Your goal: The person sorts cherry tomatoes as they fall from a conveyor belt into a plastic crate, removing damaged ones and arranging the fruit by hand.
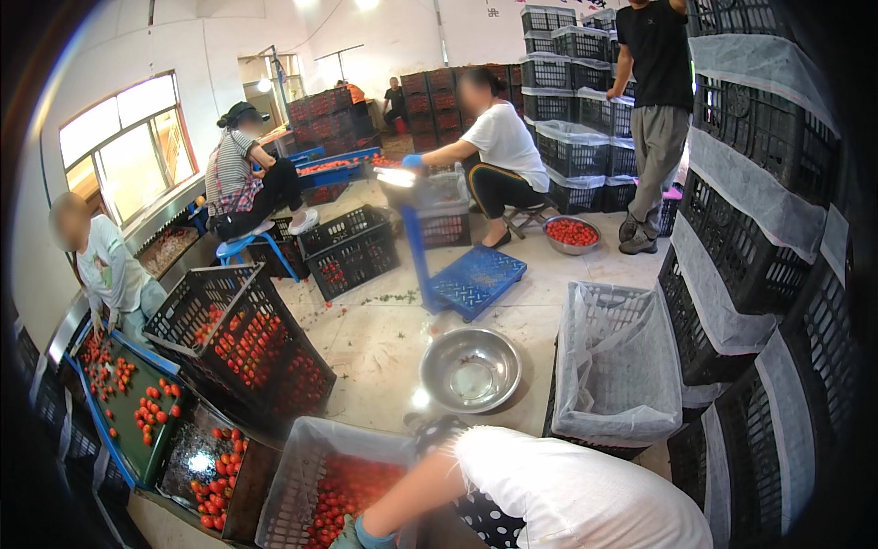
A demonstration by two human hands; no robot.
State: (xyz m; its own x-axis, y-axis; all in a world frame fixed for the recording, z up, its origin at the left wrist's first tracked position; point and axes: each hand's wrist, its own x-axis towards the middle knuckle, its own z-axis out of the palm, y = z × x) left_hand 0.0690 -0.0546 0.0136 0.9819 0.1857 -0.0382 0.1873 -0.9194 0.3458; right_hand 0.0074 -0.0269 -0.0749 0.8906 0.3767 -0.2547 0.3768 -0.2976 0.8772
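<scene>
My right hand [348, 535] wears a grey-green glove with a blue cuff and is cut off by the bottom edge of the view. It is at the small red tomatoes [333, 501] inside a plastic crate with a whitish liner [291, 466]. Its fingers are mostly hidden, so any grip cannot be made out. My arm, in a white sleeve [569, 480], crosses over polka-dot cloth [490, 515]. My left hand is out of view. Left of the crate, more tomatoes [218, 491] lie in a metal chute [195, 439].
A green conveyor [130, 405] with a person at its far end is left, beside a tomato-filled black crate [267, 343]. A steel basin [470, 370], a lined crate [617, 364] and a blue platform scale [478, 278] stand ahead. Stacked crates [741, 254] rise right. Several people are farther back.
</scene>
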